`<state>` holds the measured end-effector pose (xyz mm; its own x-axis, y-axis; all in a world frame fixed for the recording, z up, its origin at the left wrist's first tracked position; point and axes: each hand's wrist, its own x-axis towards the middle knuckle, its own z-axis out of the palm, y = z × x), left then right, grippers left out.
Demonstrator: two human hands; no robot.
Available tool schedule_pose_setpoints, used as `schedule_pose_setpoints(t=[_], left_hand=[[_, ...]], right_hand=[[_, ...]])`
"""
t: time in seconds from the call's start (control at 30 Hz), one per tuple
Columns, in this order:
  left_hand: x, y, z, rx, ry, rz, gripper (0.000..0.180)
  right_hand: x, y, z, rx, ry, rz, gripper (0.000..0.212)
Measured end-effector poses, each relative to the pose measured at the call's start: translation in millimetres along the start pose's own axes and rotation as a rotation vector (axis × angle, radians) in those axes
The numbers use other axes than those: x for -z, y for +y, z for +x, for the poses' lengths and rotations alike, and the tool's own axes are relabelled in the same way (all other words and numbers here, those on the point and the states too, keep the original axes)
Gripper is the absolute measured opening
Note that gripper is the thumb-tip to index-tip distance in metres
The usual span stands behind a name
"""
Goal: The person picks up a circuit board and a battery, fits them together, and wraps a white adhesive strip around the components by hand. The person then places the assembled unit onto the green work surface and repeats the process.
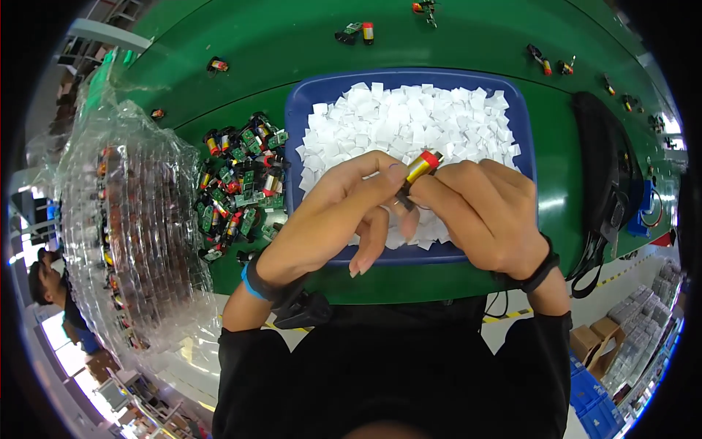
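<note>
In the head view, the left hand point(342, 208) pinches the battery point(420, 169), probably light and stiff, best held by its middle, above the tray point(294, 117) near the worktop's point(256, 44) front edge; what the curled right hand point(486, 212) grips, I cannot tell.

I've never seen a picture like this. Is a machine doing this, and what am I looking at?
No machine: these are a person's bare left hand and right hand. The one picture comes from a wide camera on their head, looking down, so straight edges bend. On the green table sits a blue tray of small white pieces. Left of it lie a pile of small electronic parts and a clear plastic stack. The left hand holds a small yellow-and-red cylinder; the right is close against it, its grip unclear.
</note>
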<state>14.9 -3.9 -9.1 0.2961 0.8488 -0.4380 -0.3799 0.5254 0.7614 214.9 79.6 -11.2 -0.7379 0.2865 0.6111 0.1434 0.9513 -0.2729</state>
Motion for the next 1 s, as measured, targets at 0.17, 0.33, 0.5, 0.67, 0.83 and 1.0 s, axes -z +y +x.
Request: schedule_pose_setpoints(t=[0.17,0.33,0.5,0.67,0.83,1.0], left_hand=[[-3,21,10,-0.185,0.174,0.413,0.03],[76,87,76,-0.218,0.43,0.989,0.04],[176,119,137,0.19,0.562,1.283,0.051],[219,81,159,-0.766,1.264,2.189,0.053],[161,97,174,-0.402,0.765,1.819,0.039],[129,87,149,-0.518,0.552,1.526,0.023]], right_hand=[[20,24,14,0.061,-0.188,-0.015,0.021],[30,33,42,-0.149,-0.138,0.109,0.015],[33,40,42,-0.157,-0.188,0.196,0.01],[40,48,38,-0.091,-0.261,0.185,0.009],[44,56,36,-0.091,-0.251,0.211,0.009],[42,66,39,-0.157,-0.281,0.285,0.011]])
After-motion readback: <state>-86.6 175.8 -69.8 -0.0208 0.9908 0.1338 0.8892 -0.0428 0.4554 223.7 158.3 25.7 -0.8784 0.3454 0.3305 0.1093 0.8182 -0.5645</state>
